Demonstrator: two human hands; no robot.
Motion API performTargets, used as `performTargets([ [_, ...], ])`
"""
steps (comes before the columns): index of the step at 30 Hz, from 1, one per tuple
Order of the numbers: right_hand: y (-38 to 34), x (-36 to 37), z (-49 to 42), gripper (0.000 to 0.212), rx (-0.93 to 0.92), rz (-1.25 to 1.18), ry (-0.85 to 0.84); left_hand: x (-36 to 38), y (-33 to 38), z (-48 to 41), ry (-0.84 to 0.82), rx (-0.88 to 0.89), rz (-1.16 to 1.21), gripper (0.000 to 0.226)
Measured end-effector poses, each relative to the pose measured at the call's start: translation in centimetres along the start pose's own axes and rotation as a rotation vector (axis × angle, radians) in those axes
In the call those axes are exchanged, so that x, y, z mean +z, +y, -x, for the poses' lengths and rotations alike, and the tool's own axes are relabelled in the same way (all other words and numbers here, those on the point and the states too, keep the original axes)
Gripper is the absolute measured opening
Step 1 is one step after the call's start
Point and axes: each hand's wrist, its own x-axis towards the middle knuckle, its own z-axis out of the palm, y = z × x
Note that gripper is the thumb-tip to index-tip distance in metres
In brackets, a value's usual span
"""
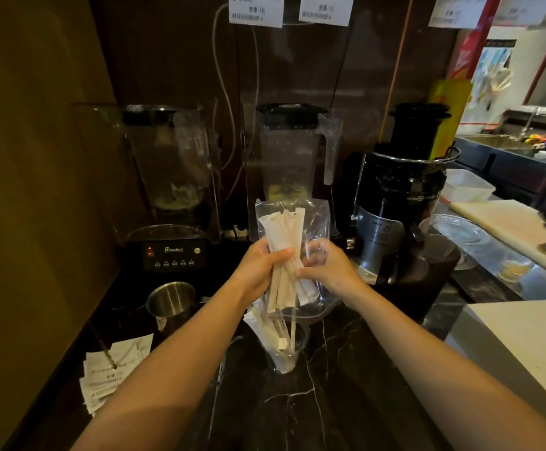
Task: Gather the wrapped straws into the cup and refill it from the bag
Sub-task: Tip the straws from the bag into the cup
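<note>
A clear plastic bag [314, 219] holds a bundle of paper-wrapped straws [284, 232] and is lifted above the dark marble counter. My left hand [262, 265] grips the straws through or beside the bag's lower part. My right hand [330, 268] pinches the bag from the right side. Directly below stands a clear plastic cup [286, 353] with several wrapped straws [281, 333] leaning in it. The lower ends of the held straws hang just above the cup's mouth.
A steel cup [171, 302] stands left of the plastic cup. Two blenders [170, 196] [289, 151] and a black juicer [402, 196] line the back. Paper slips [112, 372] lie at front left. A white ledge [519, 336] rises on the right.
</note>
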Motion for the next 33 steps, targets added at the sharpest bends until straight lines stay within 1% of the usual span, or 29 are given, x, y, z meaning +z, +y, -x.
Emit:
performTargets([
  [4,0.4,0.3,0.0,0.038,-0.003,-0.038,-0.018,-0.4,-0.2,0.0,0.018,0.007,-0.043,0.036],
  [8,0.8,0.6,0.2,0.044,0.003,-0.079,-0.026,-0.6,0.1,0.1,0.001,0.030,-0.093,0.037],
  [14,0.8,0.8,0.4,0.044,-0.010,-0.068,-0.042,-0.8,0.5,0.3,0.004,0.039,-0.151,0.036],
  [20,0.1,0.5,0.3,0.039,-0.052,-0.052,-0.037,-0.4,1.5,0.3,-0.009,0.049,-0.157,0.033],
  [29,-3.3,-1.0,-0.4,0.036,-0.153,-0.108,-0.002,-0.1,5.5,0.0,-0.024,0.134,-0.216,0.024],
  [33,-4.2,-1.8,-0.3,0.032,-0.161,-0.083,0.004,-0.2,6.1,0.3,-0.002,0.123,-0.291,0.020],
])
